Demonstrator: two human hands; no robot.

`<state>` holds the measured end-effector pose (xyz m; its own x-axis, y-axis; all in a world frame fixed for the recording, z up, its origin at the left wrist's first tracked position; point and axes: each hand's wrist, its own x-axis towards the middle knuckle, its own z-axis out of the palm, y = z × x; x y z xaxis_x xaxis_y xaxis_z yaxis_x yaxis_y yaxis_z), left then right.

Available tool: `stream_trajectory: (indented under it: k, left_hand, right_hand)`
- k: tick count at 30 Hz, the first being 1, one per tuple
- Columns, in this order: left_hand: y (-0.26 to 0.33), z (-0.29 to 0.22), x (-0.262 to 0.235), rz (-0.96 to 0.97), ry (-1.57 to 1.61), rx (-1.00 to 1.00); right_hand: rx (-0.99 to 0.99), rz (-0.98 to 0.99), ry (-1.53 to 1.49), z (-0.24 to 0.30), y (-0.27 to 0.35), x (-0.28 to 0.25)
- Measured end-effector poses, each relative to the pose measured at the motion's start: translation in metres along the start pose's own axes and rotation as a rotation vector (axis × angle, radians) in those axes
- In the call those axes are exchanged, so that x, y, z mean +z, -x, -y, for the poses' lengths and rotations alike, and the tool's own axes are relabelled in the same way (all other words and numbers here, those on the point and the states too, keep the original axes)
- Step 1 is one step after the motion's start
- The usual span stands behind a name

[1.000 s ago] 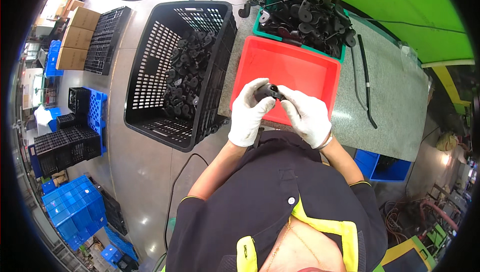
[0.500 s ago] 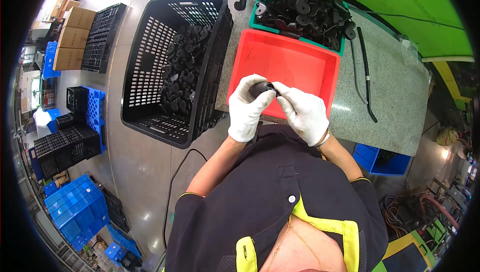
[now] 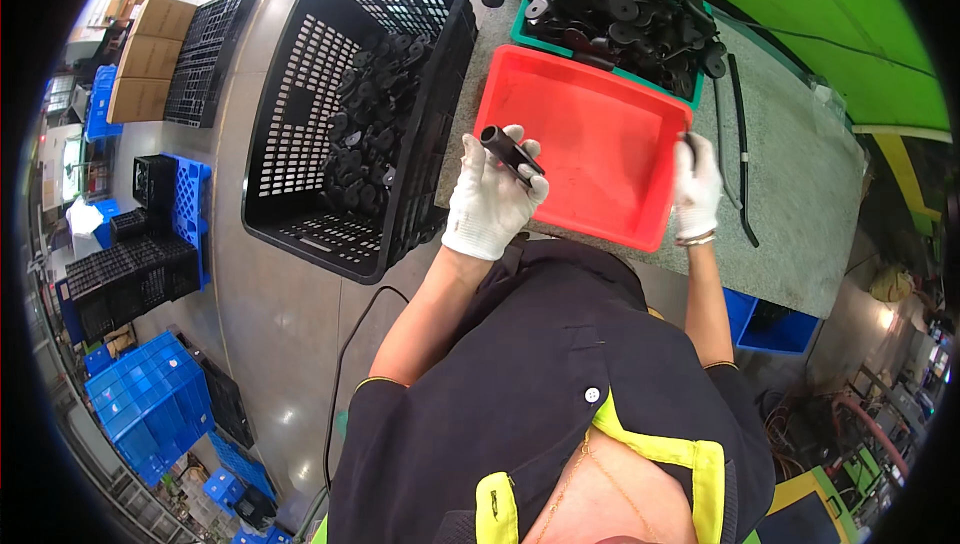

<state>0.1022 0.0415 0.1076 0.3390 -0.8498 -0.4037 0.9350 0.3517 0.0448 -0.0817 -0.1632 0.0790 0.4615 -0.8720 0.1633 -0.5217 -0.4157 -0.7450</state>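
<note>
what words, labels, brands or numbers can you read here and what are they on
No text is legible.
Cardboard boxes: faint print, too small and blurred to read.
Black rod: small white band, no lettering can be made out.
Black tubular part in the left grip: no lettering visible.

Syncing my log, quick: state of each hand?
Left hand: holding a black tubular part.
Right hand: holding a small dark item, too unclear to identify.
</note>
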Motion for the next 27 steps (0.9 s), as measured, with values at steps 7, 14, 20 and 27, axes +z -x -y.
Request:
stream_trajectory:
  k: [7, 14, 20, 27]
  left_hand:
    - [-0.012, -0.036, -0.02, -0.132, -0.215, 0.388]
    - [-0.023, -0.141, -0.088, -0.409, -0.325, 0.781]
    - [-0.025, -0.158, -0.085, -0.695, -0.23, 0.75]
    - [-0.027, -0.156, -0.08, -0.704, -0.109, 0.959]
  right_hand:
    - [0.332, 0.078, 0.548, -0.174, 0.02, 0.007]
    - [0.079, -0.101, 0.673, -0.143, 0.028, 0.015]
    - [0.263, 0.143, 0.327, -0.112, 0.037, 0.046]
    - [-0.176, -0.003, 0.64, -0.044, -0.002, 0.01]
